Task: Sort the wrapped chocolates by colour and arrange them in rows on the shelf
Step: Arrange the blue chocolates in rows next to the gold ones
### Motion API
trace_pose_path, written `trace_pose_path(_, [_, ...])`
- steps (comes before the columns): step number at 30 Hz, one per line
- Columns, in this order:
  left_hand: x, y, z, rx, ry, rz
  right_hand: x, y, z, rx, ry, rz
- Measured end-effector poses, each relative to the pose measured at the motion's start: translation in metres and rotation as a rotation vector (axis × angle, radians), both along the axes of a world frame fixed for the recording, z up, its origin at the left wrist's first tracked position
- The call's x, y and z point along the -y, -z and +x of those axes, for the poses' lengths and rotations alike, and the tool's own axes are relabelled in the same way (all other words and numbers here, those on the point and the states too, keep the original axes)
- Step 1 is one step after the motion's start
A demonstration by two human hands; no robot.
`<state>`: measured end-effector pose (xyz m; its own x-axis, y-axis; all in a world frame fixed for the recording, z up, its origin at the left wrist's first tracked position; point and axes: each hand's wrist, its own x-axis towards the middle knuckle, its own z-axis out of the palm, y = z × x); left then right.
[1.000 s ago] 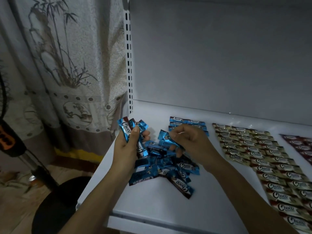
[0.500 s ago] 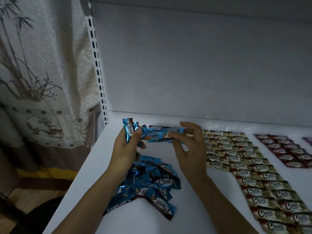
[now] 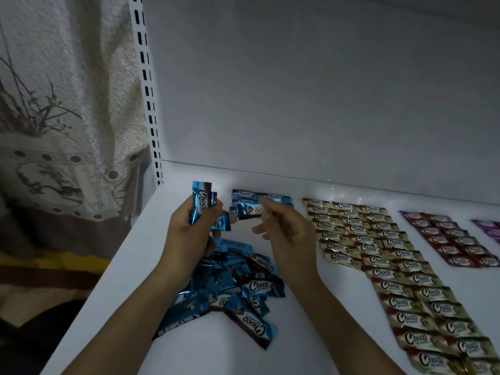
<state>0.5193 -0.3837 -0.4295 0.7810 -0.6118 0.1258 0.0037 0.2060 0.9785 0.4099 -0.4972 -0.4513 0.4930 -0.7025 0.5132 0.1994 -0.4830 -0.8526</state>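
The wrapped chocolates are small flat foil bars, each printed with a white "Choco" mark beside a dark brown band. A loose heap of blue foil chocolates (image 3: 238, 288) lies tumbled near the front left of the flat white shelf (image 3: 297, 345), wrappers overlapping at all angles. The left hand (image 3: 189, 234) hovers over the heap's far edge, fingers curled round an upright bundle of blue bars (image 3: 201, 204), thumb pressed across the front one. The left forearm hides the heap's left part.

The right hand (image 3: 284, 231) is just beside it, fingertips pinching the end of a single blue bar (image 3: 250, 211). This bar tilts slightly, just in front of a short blue row (image 3: 259, 196) laid near the back of the shelf. Whether it touches that row cannot be told.

Right of the blue row, columns of gold-wrapped chocolates (image 3: 378, 255) run from back to front, packed side by side. Further right lie dark red wrapped chocolates (image 3: 454, 239) in tidy columns, and at the right edge a few purple wrapped chocolates (image 3: 487, 226).

A plain grey back panel (image 3: 297, 90) rises behind the shelf. On the left stands a white slotted metal upright (image 3: 150, 104), and beyond it hangs a cream curtain printed with bamboo (image 3: 67, 104).
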Motion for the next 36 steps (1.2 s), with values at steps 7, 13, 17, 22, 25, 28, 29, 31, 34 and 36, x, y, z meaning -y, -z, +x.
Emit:
trace_pose_path(7, [0.002, 0.009, 0.002, 0.223, -0.14, 0.078, 0.0, 0.0, 0.001, -0.02, -0.005, 0.139])
trace_pose_path(13, [0.0, 0.01, 0.002, 0.368, -0.17, 0.116, 0.016, 0.003, -0.005, -0.155, 0.078, -0.062])
trace_pose_path(17, [-0.003, 0.022, 0.005, 0.742, -0.195, 0.299, 0.026, 0.014, -0.005, -0.423, 0.121, -0.216])
trace_pose_path(22, [-0.004, 0.021, 0.005, 0.87, -0.261, 0.328, 0.031, 0.019, -0.005, -0.527, 0.218, -0.505])
trace_pose_path(25, [-0.003, 0.021, 0.007, 0.738, -0.24, 0.276, 0.033, 0.019, -0.012, -0.601, 0.27, -0.56])
trace_pose_path(28, [-0.003, 0.021, 0.007, 0.661, -0.238, 0.255, 0.03, 0.018, -0.014, -0.636, 0.179, -0.547])
trace_pose_path(29, [-0.002, 0.021, 0.007, 0.645, -0.236, 0.254, 0.027, 0.017, -0.013, -0.637, 0.126, -0.528])
trace_pose_path(31, [-0.001, 0.02, 0.007, 0.628, -0.24, 0.255, 0.023, 0.016, -0.011, -0.62, 0.028, -0.517])
trace_pose_path(34, [-0.002, 0.019, 0.006, 0.611, -0.254, 0.252, 0.021, 0.014, -0.009, -0.617, -0.023, -0.5])
trace_pose_path(36, [-0.002, 0.017, 0.005, 0.587, -0.249, 0.243, 0.022, 0.015, -0.011, -0.634, -0.029, -0.479])
